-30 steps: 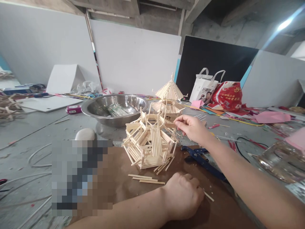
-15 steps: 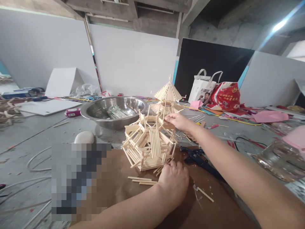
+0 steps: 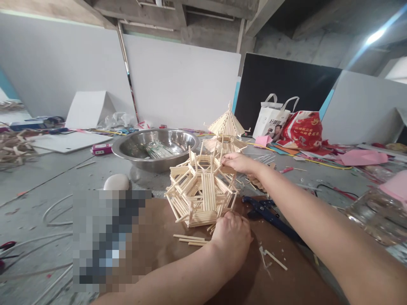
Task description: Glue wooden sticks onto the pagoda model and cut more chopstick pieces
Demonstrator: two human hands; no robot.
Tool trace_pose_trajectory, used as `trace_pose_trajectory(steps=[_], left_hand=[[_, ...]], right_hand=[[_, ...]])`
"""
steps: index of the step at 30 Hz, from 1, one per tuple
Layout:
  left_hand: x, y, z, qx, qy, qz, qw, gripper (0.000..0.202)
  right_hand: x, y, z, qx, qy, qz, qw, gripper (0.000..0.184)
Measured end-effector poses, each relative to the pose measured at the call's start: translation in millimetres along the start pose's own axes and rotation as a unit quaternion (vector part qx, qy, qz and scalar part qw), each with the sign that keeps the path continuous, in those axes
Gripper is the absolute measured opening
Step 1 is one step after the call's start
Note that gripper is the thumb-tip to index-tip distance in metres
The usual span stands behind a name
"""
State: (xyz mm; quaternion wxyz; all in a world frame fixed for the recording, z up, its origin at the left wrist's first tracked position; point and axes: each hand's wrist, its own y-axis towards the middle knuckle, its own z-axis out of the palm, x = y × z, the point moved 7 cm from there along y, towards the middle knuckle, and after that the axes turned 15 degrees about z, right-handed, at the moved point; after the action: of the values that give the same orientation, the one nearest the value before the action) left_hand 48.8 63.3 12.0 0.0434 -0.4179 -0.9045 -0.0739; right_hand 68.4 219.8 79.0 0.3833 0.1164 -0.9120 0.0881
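A model built of pale wooden sticks [image 3: 200, 190] lies tilted on a brown board [image 3: 280, 284]. My left hand [image 3: 231, 239] is curled at the model's lower right edge, fingers closed on its base. My right hand [image 3: 237, 162] reaches over from the right and pinches the model's upper right corner. A few loose sticks [image 3: 190, 240] lie on the board just left of my left hand. Blue-handled cutters [image 3: 270, 214] rest on the board under my right forearm.
A finished stick pavilion [image 3: 226, 131] stands behind the model, beside a steel bowl [image 3: 155, 146]. A white stone [image 3: 116, 182], a pixelated patch, bags [image 3: 300, 127], pink paper [image 3: 362, 156] and a clear container [image 3: 378, 214] surround the grey tabletop.
My left hand moved up from the board to the model's lower edge. My right hand closed in onto the model's upper right corner.
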Motion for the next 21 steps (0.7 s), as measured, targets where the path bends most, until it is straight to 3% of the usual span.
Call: trace_pose_trajectory(steps=[10,12,17,21], left_hand=[[3,-2,-0.3,0.002,0.009,-0.019,1.000,0.040],[3,-2,0.0,0.020,-0.007,-0.021,1.000,0.045],[2,-3,-3.1,0.079,-0.029,-0.019,0.996,0.025],[-2,-7,-3.0,0.130,-0.019,-0.021,0.991,0.022]], right_hand=[[-1,-8,-4,-0.053,-0.083,0.008,0.995,0.037],[0,-14,-7,-0.055,-0.093,0.013,0.994,0.039],[-2,-27,-12,-0.057,-0.089,0.038,0.994,0.035],[-4,-36,-14,-0.074,-0.125,0.053,0.988,0.037]])
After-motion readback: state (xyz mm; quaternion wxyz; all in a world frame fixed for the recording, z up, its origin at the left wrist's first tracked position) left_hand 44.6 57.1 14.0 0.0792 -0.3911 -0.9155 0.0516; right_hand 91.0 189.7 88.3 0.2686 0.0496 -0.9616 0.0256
